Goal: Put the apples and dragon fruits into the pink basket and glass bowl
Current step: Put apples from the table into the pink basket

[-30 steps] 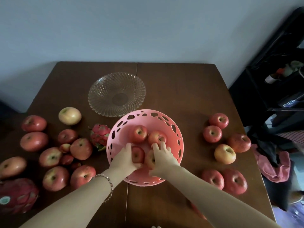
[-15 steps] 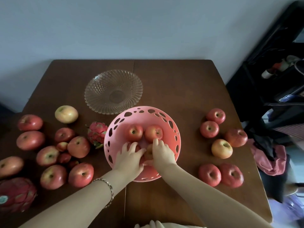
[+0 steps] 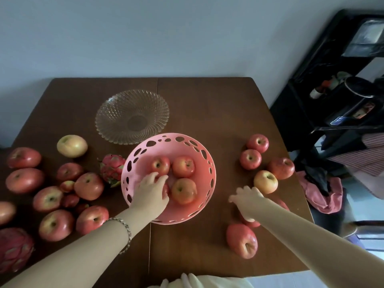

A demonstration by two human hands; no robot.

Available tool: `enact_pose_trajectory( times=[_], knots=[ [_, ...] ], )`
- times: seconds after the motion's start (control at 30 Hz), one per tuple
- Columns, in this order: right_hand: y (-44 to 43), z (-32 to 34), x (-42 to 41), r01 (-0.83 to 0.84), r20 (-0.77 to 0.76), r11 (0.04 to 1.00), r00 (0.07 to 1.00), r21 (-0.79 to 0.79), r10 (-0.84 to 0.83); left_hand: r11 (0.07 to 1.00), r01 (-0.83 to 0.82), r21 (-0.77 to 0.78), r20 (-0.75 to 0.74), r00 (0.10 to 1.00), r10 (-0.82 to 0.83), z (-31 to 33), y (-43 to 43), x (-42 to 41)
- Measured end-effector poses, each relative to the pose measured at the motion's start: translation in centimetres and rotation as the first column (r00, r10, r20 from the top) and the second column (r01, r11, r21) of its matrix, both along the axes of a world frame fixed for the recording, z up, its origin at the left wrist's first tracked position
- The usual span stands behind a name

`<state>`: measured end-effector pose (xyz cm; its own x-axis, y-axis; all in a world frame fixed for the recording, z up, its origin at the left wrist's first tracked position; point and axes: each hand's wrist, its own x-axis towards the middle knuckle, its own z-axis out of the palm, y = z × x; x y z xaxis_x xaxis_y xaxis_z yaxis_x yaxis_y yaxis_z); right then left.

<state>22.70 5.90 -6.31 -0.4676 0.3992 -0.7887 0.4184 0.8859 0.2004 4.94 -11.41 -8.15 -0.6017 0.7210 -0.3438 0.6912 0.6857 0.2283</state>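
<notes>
L hand (image 3: 150,193) is down inside the pink basket (image 3: 208,163), fingers curled loosely over a near-left apple (image 3: 166,190); looks like it's setting it down, though whether it has a real hold on it I can't tell. Three more apples sit uncovered in there, incl. the big near one (image 3: 184,191). R hand (image 3: 247,201) is out over the right-hand cluster, fingers spread, nothing in it, hovering above a part-hidden apple (image 3: 250,221).

Tip for this step, imo: drop the R palm straight onto that apple, wrap round its widest part, lift clear before swinging left so it clears the basket rim. L hand should let go gently so the fruit doesn't knock its neighbours.

Around: glass bowl (image 3: 132,116) at the far side, nothing in it. Small dragon fruit (image 3: 112,169) touching the basket's left wall, bigger one (image 3: 14,249) near-left. Lots of apples left of the basket, approx. a dozen. Tilted apple (image 3: 242,240) lies near the R arm, so it could get bumped. Table (image 3: 207,100) far side otherwise open.
</notes>
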Motion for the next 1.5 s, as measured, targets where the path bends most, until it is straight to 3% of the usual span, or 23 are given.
enact_pose_trajectory(
  times=[0.13, 0.23, 0.3, 0.37, 0.43, 0.5, 0.57, 0.6, 0.67, 0.83, 0.97, 1.1, 1.23, 1.3, 1.4, 1.47, 1.5],
  knots=[
    [0.0, -2.2, 1.3, -0.03, 0.06, 0.999, 0.998, 0.016, 0.029, 0.969, -0.224, 0.1, -0.086, 0.969, 0.233, 1.0, -0.9, -1.4],
    [0.5, -2.1, 1.6, -0.047, 0.051, 0.999, 0.998, -0.004, 0.047, 0.892, -0.435, 0.124, 0.063, 0.9, 0.431, 1.6, -1.2, -2.5],
    [1.0, -1.0, 1.4, -0.001, -0.033, 1.0, 0.999, -0.019, 0.0, 0.851, -0.515, 0.103, 0.118, 0.856, 0.504, 1.9, -1.0, -3.1],
    [1.5, 0.9, 1.0, 0.103, -0.232, 0.995, 0.967, -0.018, -0.104, 0.812, -0.579, 0.073, 0.153, 0.811, 0.565, 1.5, -1.0, -3.9],
    [1.6, 3.3, 0.1, 0.247, -0.493, 0.966, 0.832, -0.079, -0.253, 0.802, -0.593, 0.079, 0.169, 0.8, 0.575, 0.8, -1.7, -4.6],
    [1.2, 5.4, -1.2, 0.366, -0.655, 0.881, 0.593, -0.299, -0.468, 0.803, -0.584, 0.116, 0.177, 0.808, 0.562, 0.4, -2.5, -4.7],
    [0.2, 6.6, -2.9, 0.386, -0.634, 0.746, 0.394, -0.542, -0.665, 0.807, -0.572, 0.146, 0.194, 0.816, 0.544, 0.6, -2.9, -3.9],
    [-0.4, 6.7, -3.8, 0.38, -0.595, 0.694, 0.359, -0.611, -0.719, 0.809, -0.566, 0.158, 0.206, 0.82, 0.534, 0.8, -2.9, -3.5],
    [-2.1, 6.1, -5.8, 0.365, -0.549, 0.664, 0.377, -0.652, -0.746, 0.809, -0.559, 0.18, 0.232, 0.824, 0.517, 1.1, -3.2, -2.7],
    [-7.6, 3.4, -11.0, 0.228, -0.615, 0.723, 0.398, -0.652, -0.681, 0.828, -0.518, 0.215, 0.29, 0.844, 0.452, 1.2, -3.8, -2.0],
    [-10.3, 0.9, -13.5, 0.193, -0.645, 0.824, 0.538, -0.533, -0.543, 0.82, -0.513, 0.255, 0.398, 0.828, 0.394, 1.1, -4.6, -1.5],
    [-11.2, -0.9, -13.7, 0.182, -0.638, 0.88, 0.627, -0.438, -0.447, 0.862, -0.463, 0.205, 0.404, 0.842, 0.357, 0.5, -4.7, -1.6],
    [-10.9, -1.1, -13.6, 0.174, -0.625, 0.872, 0.634, -0.458, -0.455, 0.909, -0.394, 0.135, 0.304, 0.89, 0.34, 0.5, -3.8, -2.0],
    [-9.9, -0.4, -13.1, 0.215, -0.556, 0.8, 0.618, -0.561, -0.556, 0.958, -0.281, 0.055, 0.246, 0.934, 0.26, 1.0, -3.6, -1.7],
    [-6.9, 1.4, -10.7, 0.215, -0.506, 0.669, 0.503, -0.712, -0.701, 0.995, -0.033, 0.099, 0.024, 0.999, 0.031, 2.0, -2.8, -1.1],
    [-4.0, 3.0, -8.3, 0.244, -0.575, 0.728, 0.476, -0.641, -0.666, 0.991, 0.098, 0.089, -0.059, 0.994, -0.093, 2.3, -2.1, -0.9],
    [-2.5, 3.7, -6.9, 0.273, -0.594, 0.793, 0.542, -0.544, -0.594, 0.989, 0.137, 0.052, -0.078, 0.988, -0.132, 2.3, -1.8, -0.7]
  ],
)
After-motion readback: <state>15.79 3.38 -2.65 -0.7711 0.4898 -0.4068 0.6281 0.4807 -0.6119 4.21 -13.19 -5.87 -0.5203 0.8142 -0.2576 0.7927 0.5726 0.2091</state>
